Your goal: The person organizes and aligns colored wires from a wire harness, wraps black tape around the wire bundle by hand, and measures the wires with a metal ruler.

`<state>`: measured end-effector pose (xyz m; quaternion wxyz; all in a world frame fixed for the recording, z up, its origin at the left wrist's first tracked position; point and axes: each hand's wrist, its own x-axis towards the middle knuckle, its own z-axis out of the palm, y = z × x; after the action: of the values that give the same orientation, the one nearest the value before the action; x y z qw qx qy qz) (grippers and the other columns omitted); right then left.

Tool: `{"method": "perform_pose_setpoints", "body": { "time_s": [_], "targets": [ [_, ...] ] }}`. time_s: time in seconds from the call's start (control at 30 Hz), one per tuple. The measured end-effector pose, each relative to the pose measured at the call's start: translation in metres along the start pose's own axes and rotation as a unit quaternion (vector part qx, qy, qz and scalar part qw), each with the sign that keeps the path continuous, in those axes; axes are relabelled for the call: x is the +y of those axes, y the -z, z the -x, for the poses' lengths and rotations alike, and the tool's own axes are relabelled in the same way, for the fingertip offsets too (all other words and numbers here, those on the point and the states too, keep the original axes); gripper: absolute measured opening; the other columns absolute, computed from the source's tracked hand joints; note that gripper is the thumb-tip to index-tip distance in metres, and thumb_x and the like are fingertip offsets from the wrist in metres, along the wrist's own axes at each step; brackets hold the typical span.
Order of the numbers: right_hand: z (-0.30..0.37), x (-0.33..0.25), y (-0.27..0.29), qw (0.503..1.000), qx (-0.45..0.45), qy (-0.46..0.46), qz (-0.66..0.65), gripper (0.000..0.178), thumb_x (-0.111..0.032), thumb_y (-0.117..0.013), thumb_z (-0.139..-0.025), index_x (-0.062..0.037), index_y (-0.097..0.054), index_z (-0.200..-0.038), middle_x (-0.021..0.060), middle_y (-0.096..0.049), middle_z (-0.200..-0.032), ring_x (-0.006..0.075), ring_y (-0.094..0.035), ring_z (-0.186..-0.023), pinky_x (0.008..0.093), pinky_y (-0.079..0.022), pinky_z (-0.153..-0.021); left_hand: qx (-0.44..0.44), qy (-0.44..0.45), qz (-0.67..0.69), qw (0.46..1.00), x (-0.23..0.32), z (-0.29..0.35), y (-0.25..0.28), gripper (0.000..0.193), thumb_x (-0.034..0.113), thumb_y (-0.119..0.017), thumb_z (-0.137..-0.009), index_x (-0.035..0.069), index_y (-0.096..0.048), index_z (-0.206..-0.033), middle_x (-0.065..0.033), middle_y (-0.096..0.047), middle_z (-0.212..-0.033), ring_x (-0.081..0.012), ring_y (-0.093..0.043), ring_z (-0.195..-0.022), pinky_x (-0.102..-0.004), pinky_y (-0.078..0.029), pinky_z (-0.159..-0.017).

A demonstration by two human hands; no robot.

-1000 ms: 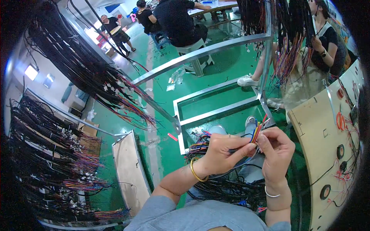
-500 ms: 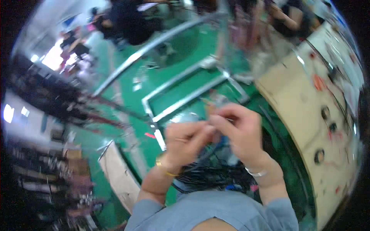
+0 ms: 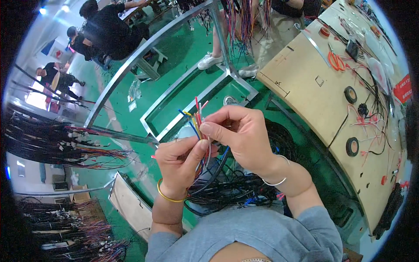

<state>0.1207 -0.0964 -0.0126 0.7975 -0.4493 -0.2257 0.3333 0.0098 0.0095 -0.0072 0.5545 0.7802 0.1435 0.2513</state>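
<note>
coloured wires (image 3: 195, 124), blue, yellow, red and white, stand bunched between my hands in front of me, their tips pointing up and away, with my left hand (image 3: 178, 162) closed round the bunch, thumb against fingers, and my right hand (image 3: 241, 137) pinching at its right side between thumb and forefinger, though i cannot tell which strands that pinch holds. below them black cables (image 3: 235, 192) lie heaped. to the right the pale board (image 3: 301, 109) carries dark drawn lines (image 3: 283, 90) with handwritten marks (image 3: 278, 83), and past the tape rolls (image 3: 350, 94) and orange-handled scissors (image 3: 336, 62) a red sheet (image 3: 403, 90) shows pale printed characters.
</note>
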Motion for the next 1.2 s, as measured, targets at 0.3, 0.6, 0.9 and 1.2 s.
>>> {"method": "perform_pose_setpoints", "body": {
  "time_s": [0.3,0.6,0.9,1.2],
  "targets": [
    [0.002,0.004,0.001,1.0,0.002,0.019,-0.009,0.014,-0.008,-0.068,-0.084,0.0043,-0.065,-0.088,0.0077,-0.066,-0.072,0.0078,-0.059,-0.056,0.0206,-0.048,-0.049,-0.025,-0.038,0.017,0.999,-0.004,0.001,0.003,0.01,0.003,-0.064,-0.083,-0.006,-0.069,-0.083,-0.0088,-0.068,-0.066,-0.0103,-0.063,-0.057,-0.0208,-0.047,-0.051],
    [0.004,-0.001,0.005,0.999,-0.044,-0.006,-0.009,0.014,-0.007,-0.069,-0.083,0.0054,-0.065,-0.088,0.0083,-0.066,-0.073,0.0097,-0.06,-0.057,0.0219,-0.048,-0.048,-0.089,-0.047,-0.004,0.995,-0.002,0.0,0.012,0.011,0.004,-0.066,-0.082,-0.006,-0.069,-0.083,-0.0101,-0.068,-0.067,-0.012,-0.064,-0.057,-0.022,-0.049,-0.053],
    [0.0,-0.003,0.011,0.99,-0.117,-0.028,-0.072,0.015,-0.005,-0.069,-0.082,0.0072,-0.065,-0.09,0.0109,-0.066,-0.075,0.0132,-0.061,-0.058,0.0256,-0.051,-0.049,-0.098,-0.007,0.119,0.988,-0.008,0.003,0.008,0.019,0.011,-0.065,-0.083,-0.007,-0.068,-0.077,-0.0138,-0.065,-0.063,-0.0181,-0.063,-0.053,-0.0265,-0.052,-0.05],
    [0.003,-0.001,0.011,0.995,-0.092,0.028,-0.03,0.014,-0.002,-0.07,-0.08,0.006,-0.067,-0.091,0.0101,-0.067,-0.077,0.0119,-0.063,-0.061,0.0241,-0.052,-0.053,-0.115,-0.011,0.134,0.984,-0.009,0.004,0.009,0.018,0.008,-0.065,-0.082,-0.008,-0.067,-0.075,-0.0149,-0.066,-0.066,-0.0191,-0.064,-0.054,-0.0277,-0.053,-0.051]
  ]
}}
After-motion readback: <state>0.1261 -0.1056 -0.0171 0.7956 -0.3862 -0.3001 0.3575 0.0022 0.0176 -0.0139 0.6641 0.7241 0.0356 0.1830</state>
